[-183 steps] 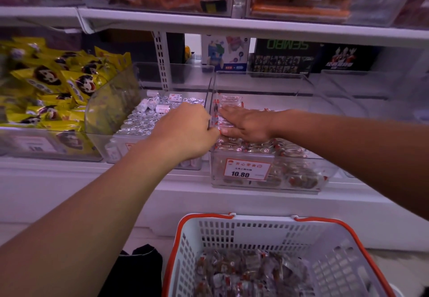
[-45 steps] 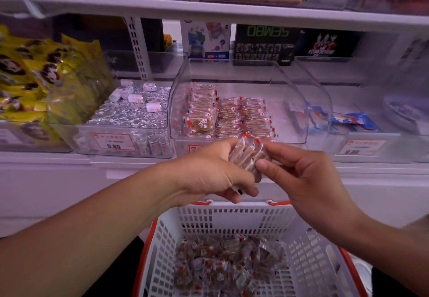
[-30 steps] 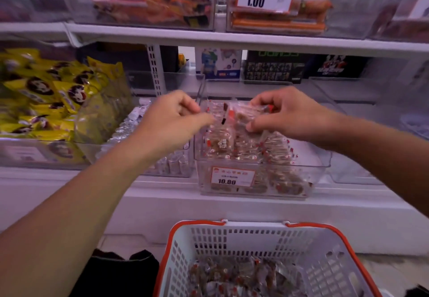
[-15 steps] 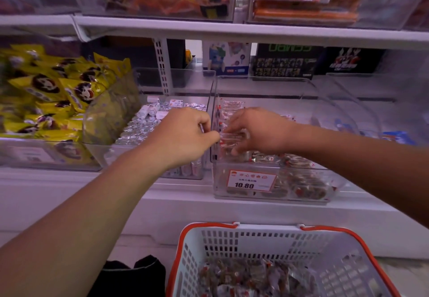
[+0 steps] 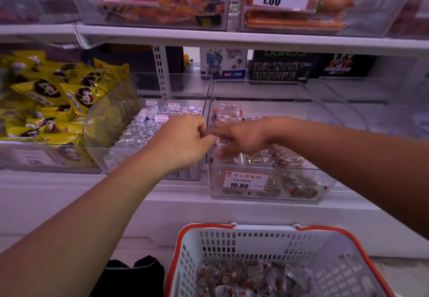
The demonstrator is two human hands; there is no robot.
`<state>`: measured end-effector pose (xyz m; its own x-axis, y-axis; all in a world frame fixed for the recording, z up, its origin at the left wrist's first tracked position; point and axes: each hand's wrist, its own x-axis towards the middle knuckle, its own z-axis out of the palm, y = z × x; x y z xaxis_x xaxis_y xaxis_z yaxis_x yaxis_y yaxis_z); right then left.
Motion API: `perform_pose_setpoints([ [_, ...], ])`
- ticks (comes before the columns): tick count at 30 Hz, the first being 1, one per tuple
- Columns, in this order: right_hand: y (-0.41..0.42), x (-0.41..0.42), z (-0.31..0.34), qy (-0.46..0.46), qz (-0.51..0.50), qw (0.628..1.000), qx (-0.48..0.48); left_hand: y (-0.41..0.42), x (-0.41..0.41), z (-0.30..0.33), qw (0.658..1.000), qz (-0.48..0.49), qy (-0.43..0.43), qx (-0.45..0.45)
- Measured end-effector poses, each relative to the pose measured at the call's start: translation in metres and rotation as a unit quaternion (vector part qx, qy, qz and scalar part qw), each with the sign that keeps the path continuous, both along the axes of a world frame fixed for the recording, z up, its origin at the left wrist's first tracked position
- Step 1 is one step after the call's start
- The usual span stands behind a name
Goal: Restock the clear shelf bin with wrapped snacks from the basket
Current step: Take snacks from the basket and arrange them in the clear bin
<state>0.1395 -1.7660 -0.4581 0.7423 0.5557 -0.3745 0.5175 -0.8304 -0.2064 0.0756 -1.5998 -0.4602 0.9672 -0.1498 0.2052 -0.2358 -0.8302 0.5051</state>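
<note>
The clear shelf bin (image 5: 274,194) with a 10.80 price label sits on the lower shelf, partly filled with clear-wrapped snacks (image 5: 285,157) with red marks. My right hand (image 5: 241,136) reaches into the bin's left side, its fingers stretched flat and pressing on the snacks there. My left hand (image 5: 183,141) is just outside the bin, fingers curled over the edge of its left wall. Below, the white basket with an orange rim (image 5: 255,238) holds several more wrapped snacks (image 5: 243,278).
A bin of silver-wrapped candies (image 5: 148,129) stands directly left, with yellow snack bags (image 5: 46,101) beyond it. A clear bin (image 5: 371,110) stands to the right. The upper shelf (image 5: 232,38) carries more bins overhead. A black object (image 5: 130,275) lies on the floor beside the basket.
Both hands carried snack packets from above the basket to the bin. My right hand set them in at the left side and now lies flat on them; my left hand stays at the wall.
</note>
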Motion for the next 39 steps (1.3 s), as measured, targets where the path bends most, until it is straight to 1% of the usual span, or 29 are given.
perform_pose_setpoints([
  [2, -0.006, -0.007, 0.003, -0.001, -0.020, 0.998, 0.057, -0.001, -0.004, 0.001, 0.999, 0.029, -0.032, 0.021],
  [4, -0.014, -0.017, 0.006, -0.014, -0.036, 0.995, 0.094, -0.001, -0.012, 0.005, 0.993, 0.061, -0.099, 0.021],
  [6, -0.023, -0.027, 0.011, -0.090, -0.053, 0.985, 0.135, 0.002, -0.023, 0.010, 0.987, 0.027, -0.156, -0.017],
  [7, -0.028, -0.034, 0.012, -0.159, -0.064, 0.969, 0.178, 0.005, -0.029, 0.012, 0.989, -0.023, -0.143, -0.040],
  [8, -0.034, -0.045, 0.011, -0.242, -0.079, 0.936, 0.241, 0.007, -0.036, 0.014, 0.990, -0.088, -0.093, -0.060],
  [10, -0.045, -0.080, -0.004, -0.394, -0.095, 0.822, 0.400, 0.007, -0.049, 0.006, 0.975, -0.192, 0.100, -0.047],
  [11, -0.050, -0.100, -0.023, -0.440, -0.096, 0.769, 0.454, 0.003, -0.054, -0.006, 0.957, -0.204, 0.206, 0.002],
  [12, -0.052, -0.121, -0.049, -0.459, -0.108, 0.740, 0.479, -0.006, -0.056, -0.022, 0.932, -0.201, 0.293, 0.074],
  [13, -0.053, -0.137, -0.080, -0.448, -0.128, 0.749, 0.471, -0.016, -0.056, -0.042, 0.902, -0.186, 0.362, 0.144],
  [14, -0.054, -0.150, -0.113, -0.395, -0.146, 0.793, 0.441, -0.028, -0.058, -0.067, 0.875, -0.167, 0.408, 0.199],
  [15, -0.055, -0.158, -0.150, -0.298, -0.164, 0.863, 0.374, -0.039, -0.062, -0.094, 0.852, -0.151, 0.442, 0.235],
  [16, -0.058, -0.166, -0.184, -0.165, -0.174, 0.934, 0.266, -0.048, -0.068, -0.121, 0.836, -0.141, 0.464, 0.258],
  [17, -0.062, -0.174, -0.217, -0.030, -0.172, 0.972, 0.157, -0.055, -0.073, -0.151, 0.823, -0.140, 0.474, 0.281],
  [18, -0.069, -0.183, -0.249, 0.088, -0.170, 0.979, 0.067, -0.060, -0.078, -0.178, 0.812, -0.141, 0.478, 0.303],
  [19, -0.076, -0.196, -0.276, 0.176, -0.182, 0.967, 0.003, -0.062, -0.086, -0.206, 0.801, -0.143, 0.486, 0.319],
  [21, -0.094, -0.223, -0.315, 0.273, -0.238, 0.931, -0.040, -0.068, -0.108, -0.258, 0.788, -0.123, 0.514, 0.317],
  [23, -0.111, -0.244, -0.348, 0.310, -0.280, 0.907, -0.050, -0.074, -0.135, -0.306, 0.764, -0.089, 0.563, 0.302],
  [25, -0.123, -0.253, -0.373, 0.326, -0.328, 0.885, -0.055, -0.081, -0.157, -0.341, 0.783, -0.020, 0.573, 0.240],
  [26, -0.126, -0.253, -0.383, 0.332, -0.355, 0.873, -0.048, -0.084, -0.163, -0.354, 0.794, 0.044, 0.583, 0.164],
  [27, -0.125, -0.250, -0.393, 0.339, -0.390, 0.855, -0.029, -0.089, -0.167, -0.367, 0.771, 0.095, 0.627, 0.058],
  [28, -0.121, -0.247, -0.402, 0.348, -0.429, 0.834, -0.007, -0.098, -0.171, -0.372, 0.723, 0.109, 0.679, -0.064],
  [30, -0.108, -0.240, -0.417, 0.343, -0.467, 0.815, 0.008, -0.110, -0.175, -0.386, 0.637, 0.228, 0.688, -0.263],
  [32, -0.097, -0.238, -0.430, 0.312, -0.496, 0.809, 0.042, -0.116, -0.176, -0.398, 0.682, 0.296, 0.627, -0.234],
  [33, -0.094, -0.239, -0.436, 0.289, -0.518, 0.801, 0.076, -0.119, -0.180, -0.409, 0.693, 0.309, 0.606, -0.239],
  [34, -0.094, -0.241, -0.440, 0.266, -0.538, 0.793, 0.103, -0.118, -0.179, -0.417, 0.705, 0.292, 0.600, -0.240],
  [35, -0.095, -0.242, -0.442, 0.252, -0.546, 0.790, 0.118, -0.118, -0.178, -0.423, 0.692, 0.274, 0.613, -0.263],
  [36, -0.098, -0.242, -0.444, 0.249, -0.543, 0.793, 0.121, -0.118, -0.175, -0.430, 0.694, 0.259, 0.616, -0.268],
  [37, -0.102, -0.240, -0.446, 0.254, -0.531, 0.799, 0.121, -0.118, -0.175, -0.433, 0.699, 0.267, 0.613, -0.254],
  [39, -0.108, -0.234, -0.444, 0.268, -0.504, 0.814, 0.109, -0.119, -0.173, -0.432, 0.734, 0.239, 0.612, -0.173],
])
